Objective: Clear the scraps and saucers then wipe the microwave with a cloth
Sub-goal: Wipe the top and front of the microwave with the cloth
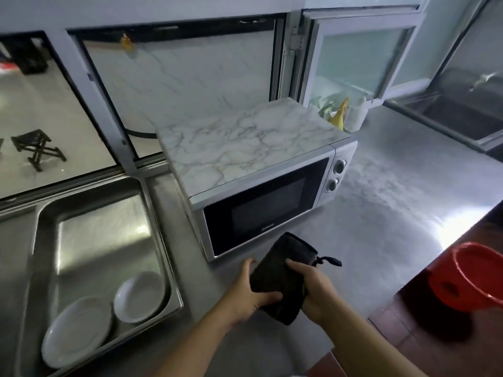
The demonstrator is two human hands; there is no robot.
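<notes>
A silver microwave [337,156] with a dark door and a marble-patterned top stands on the steel counter, its door closed. Just in front of it I hold a folded black cloth [283,270] in both hands. My left hand [251,292] grips its left edge from below, thumb across the lower part. My right hand [313,289] grips its right side, fingers curled over the top. Two white saucers [138,295] [76,331] lie in the steel sink [43,227] at the left.
A red plastic bin [473,278] stands on the floor at the right, below the counter edge. Bottles and a yellow object [340,115] sit behind the microwave at the window. A second sink [462,115] with a tap lies far right. Bare steel counter [394,213] stretches right of the microwave.
</notes>
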